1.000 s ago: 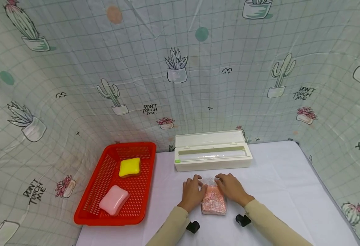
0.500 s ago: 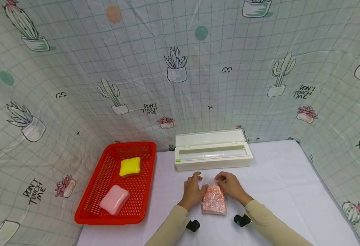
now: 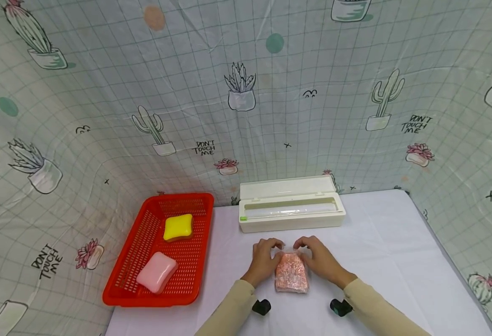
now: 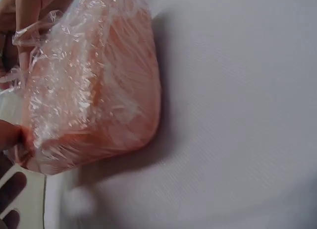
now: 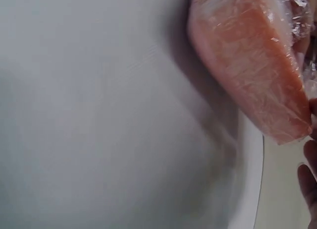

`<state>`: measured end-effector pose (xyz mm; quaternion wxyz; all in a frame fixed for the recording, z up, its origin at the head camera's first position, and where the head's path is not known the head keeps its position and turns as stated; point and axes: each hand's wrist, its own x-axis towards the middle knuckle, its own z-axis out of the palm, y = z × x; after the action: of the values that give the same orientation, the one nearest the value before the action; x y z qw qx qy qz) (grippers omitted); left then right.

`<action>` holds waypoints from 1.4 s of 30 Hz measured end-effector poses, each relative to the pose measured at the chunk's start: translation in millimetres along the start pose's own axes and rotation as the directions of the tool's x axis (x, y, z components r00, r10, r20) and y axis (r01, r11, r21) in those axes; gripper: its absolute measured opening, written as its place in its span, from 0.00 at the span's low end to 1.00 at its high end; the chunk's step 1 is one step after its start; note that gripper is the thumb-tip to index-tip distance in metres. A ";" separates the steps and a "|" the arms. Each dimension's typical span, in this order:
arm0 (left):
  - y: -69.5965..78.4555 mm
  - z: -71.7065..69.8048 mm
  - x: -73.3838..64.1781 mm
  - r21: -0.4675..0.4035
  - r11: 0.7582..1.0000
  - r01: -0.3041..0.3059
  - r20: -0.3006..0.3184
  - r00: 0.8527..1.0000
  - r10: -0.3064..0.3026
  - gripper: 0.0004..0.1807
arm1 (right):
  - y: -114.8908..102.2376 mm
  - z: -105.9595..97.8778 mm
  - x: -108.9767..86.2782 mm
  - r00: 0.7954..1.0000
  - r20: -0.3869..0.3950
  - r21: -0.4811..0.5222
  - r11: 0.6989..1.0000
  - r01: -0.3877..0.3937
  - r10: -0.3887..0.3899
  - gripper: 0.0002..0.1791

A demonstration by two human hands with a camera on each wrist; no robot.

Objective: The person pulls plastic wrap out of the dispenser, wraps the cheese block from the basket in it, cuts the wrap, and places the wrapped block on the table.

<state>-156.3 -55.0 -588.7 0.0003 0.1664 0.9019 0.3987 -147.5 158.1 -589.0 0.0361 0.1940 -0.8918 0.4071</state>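
An orange-pink block (image 3: pixel 291 276) wrapped in crinkled, shiny cling film (image 4: pixel 67 75) lies on the white cloth. My left hand (image 3: pixel 263 262) is at its far left corner, fingers bent over the far end and thumb along the side. Mirroring it, my right hand (image 3: pixel 325 262) sits at the far right corner. Both hands pinch the film at that end. In the left wrist view, loose film bunches by the fingers at the left. The right wrist view shows the block's smooth film-covered side (image 5: pixel 247 65), with fingertips (image 5: pixel 308 182) at the frame's right edge.
Behind the hands stands a white cling film dispenser (image 3: pixel 292 225), lid raised, with a roll (image 3: pixel 290 212) inside. At left, a red basket (image 3: pixel 153 302) holds a yellow sponge-like block (image 3: pixel 178 227) and a pink one (image 3: pixel 157 272). A patterned curtain (image 3: pixel 288 116) encloses the table.
The clear film that stood out beyond the block's far end has been drawn in, and fingers now curl over that end. My right forearm has shifted slightly right. The block stays in place.
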 end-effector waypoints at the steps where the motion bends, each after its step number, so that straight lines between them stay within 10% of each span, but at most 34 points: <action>1: -0.3 -0.2 -0.2 0.017 1.000 -0.019 -0.011 1.000 0.020 0.09 | 0.7 0.0 -1.9 0.999 -0.006 -0.034 0.999 0.039 -0.040 0.15; 5: -2.4 -1.2 -3.3 0.136 0.977 -0.163 -0.057 0.983 0.172 0.05 | 3.2 -0.9 -7.9 0.973 -0.035 -0.172 0.960 0.221 -0.230 0.18; 11: -9.3 -5.3 -13.0 0.384 0.853 -0.354 -0.004 0.923 0.385 0.07 | 8.6 -4.7 -14.4 0.918 0.004 -0.329 0.866 0.376 -0.398 0.15; 28: -7.5 -13.1 -32.5 0.671 0.571 -0.472 0.229 0.865 0.447 0.24 | 6.8 -10.0 -31.9 0.866 0.153 -0.510 0.713 0.481 -0.476 0.33; 42: -5.0 -7.1 -37.4 0.734 0.479 -0.482 0.277 0.856 0.437 0.23 | 4.5 -2.1 -35.7 0.860 0.206 -0.550 0.672 0.496 -0.466 0.33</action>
<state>-123.4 -74.5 -592.5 -0.1555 0.3947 0.9040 -0.0538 -116.4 173.7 -598.7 0.1785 0.4106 -0.8903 0.0832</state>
